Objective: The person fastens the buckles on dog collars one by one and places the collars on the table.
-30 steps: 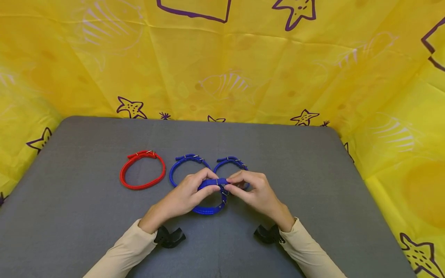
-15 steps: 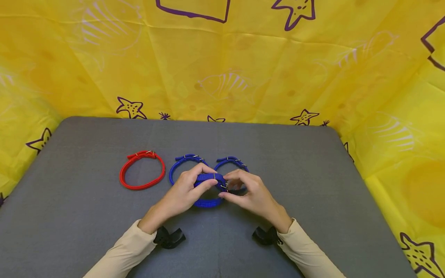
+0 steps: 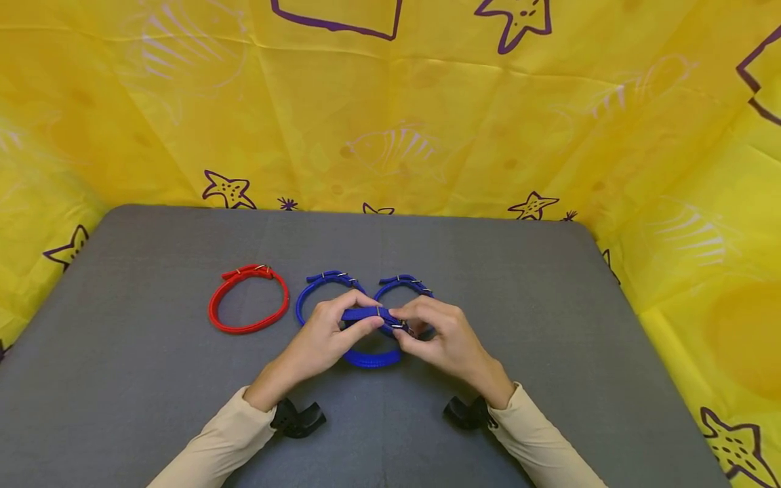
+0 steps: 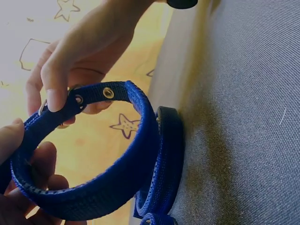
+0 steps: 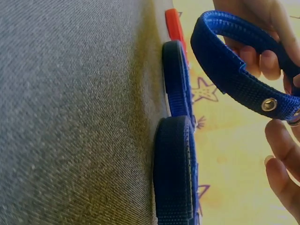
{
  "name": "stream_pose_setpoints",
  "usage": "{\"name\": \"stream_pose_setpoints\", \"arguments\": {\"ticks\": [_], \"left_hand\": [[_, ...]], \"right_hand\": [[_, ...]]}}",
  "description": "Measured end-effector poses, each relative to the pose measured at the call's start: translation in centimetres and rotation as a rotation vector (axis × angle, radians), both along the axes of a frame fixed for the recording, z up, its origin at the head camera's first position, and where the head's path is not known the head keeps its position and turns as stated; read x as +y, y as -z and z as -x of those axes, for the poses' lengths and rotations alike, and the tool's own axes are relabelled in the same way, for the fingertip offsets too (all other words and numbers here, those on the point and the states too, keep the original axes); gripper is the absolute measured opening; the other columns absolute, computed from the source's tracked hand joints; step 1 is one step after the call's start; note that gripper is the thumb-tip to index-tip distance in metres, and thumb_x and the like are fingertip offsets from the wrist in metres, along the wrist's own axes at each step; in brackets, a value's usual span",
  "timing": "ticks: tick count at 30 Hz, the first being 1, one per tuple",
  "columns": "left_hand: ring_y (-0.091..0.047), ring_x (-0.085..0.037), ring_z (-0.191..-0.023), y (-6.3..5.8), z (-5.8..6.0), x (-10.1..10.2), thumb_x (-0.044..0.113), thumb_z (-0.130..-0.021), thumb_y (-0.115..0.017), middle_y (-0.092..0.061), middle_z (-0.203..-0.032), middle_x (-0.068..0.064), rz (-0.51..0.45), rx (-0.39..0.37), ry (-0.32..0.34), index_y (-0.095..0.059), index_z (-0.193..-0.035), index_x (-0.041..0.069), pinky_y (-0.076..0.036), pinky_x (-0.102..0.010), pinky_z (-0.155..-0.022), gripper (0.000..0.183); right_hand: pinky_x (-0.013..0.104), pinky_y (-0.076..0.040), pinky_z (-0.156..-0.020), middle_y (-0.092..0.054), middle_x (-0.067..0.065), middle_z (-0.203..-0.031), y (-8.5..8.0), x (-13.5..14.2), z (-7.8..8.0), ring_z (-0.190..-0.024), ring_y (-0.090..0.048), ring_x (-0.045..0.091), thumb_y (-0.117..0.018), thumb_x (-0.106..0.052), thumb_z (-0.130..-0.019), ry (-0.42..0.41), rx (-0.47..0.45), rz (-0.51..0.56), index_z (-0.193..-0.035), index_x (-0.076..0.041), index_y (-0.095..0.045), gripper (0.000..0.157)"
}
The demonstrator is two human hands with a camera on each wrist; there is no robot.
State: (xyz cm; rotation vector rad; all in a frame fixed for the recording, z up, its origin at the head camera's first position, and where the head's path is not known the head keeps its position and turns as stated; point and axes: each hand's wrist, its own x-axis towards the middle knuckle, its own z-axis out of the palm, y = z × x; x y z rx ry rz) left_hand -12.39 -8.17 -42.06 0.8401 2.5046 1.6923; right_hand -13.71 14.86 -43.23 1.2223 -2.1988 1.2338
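Observation:
Both hands hold a looped blue buckle collar (image 3: 371, 360), raised over the table and seen large in both wrist views. My left hand (image 3: 326, 333) pinches its strap between thumb and fingers, near the keeper loop. At the metal buckle (image 3: 399, 327), the right hand (image 3: 450, 333) grips the collar with thumb and fingertips. Brass-rimmed holes, including an eyelet (image 4: 108, 93), show along the strap. Behind the hands lie two more buckled blue collars, one at left (image 3: 300, 308) and one at right (image 3: 404, 279), each partly hidden by a hand.
A red collar (image 3: 213, 308), also buckled into a loop, lies left of the blue ones on the grey table (image 3: 500, 271). A yellow patterned cloth (image 3: 390, 102) hangs behind and at both sides. Each wrist wears a black camera mount (image 3: 299, 419).
The right fingers have left the strap end, spread apart, then closed at the buckle. The held collar rose slightly and its buckle turned toward the right hand. The left hand keeps its pinch.

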Motion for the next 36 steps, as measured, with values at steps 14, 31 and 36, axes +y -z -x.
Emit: {"name": "stream_pose_setpoints", "arguments": {"ticks": [14, 31, 36], "left_hand": [[-0.058, -0.005, -0.07, 0.5, 0.5, -0.4, 0.019, -0.097, -0.065, -0.07, -0.088, 0.001, 0.061, -0.023, -0.05, -0.067, -0.116, 0.012, -0.049, -0.024, -0.064, 0.02], [-0.065, -0.011, -0.085, 0.5, 1.9, -1.8, 0.022, -0.1, -0.06, -0.072, -0.105, -0.004, 0.151, -0.04, -0.114, -0.065, -0.121, 0.012, -0.054, -0.028, -0.075, 0.023], [-0.066, -0.013, -0.089, 0.3, 2.8, -2.6, 0.024, -0.101, -0.059, -0.072, -0.107, -0.006, 0.174, -0.041, -0.14, -0.064, -0.122, 0.013, -0.053, -0.028, -0.077, 0.025]], "right_hand": [[0.02, -0.05, -0.052, -0.074, 0.005, -0.083, -0.6, 2.1, 1.2, -0.059, -0.063, 0.009, -0.076, 0.005, -0.078, 0.127, -0.056, -0.023, -0.096, -0.007, -0.074, 0.022], [0.026, -0.057, -0.062, -0.077, 0.01, -0.093, -1.2, 7.7, 3.9, -0.07, -0.074, 0.018, -0.073, -0.002, -0.088, 0.283, -0.292, -0.207, -0.102, -0.005, -0.073, 0.015], [0.026, -0.057, -0.064, -0.076, 0.012, -0.097, -0.8, 9.5, 4.7, -0.073, -0.074, 0.023, -0.072, -0.003, -0.088, 0.35, -0.331, -0.26, -0.104, -0.004, -0.072, 0.016]]}}
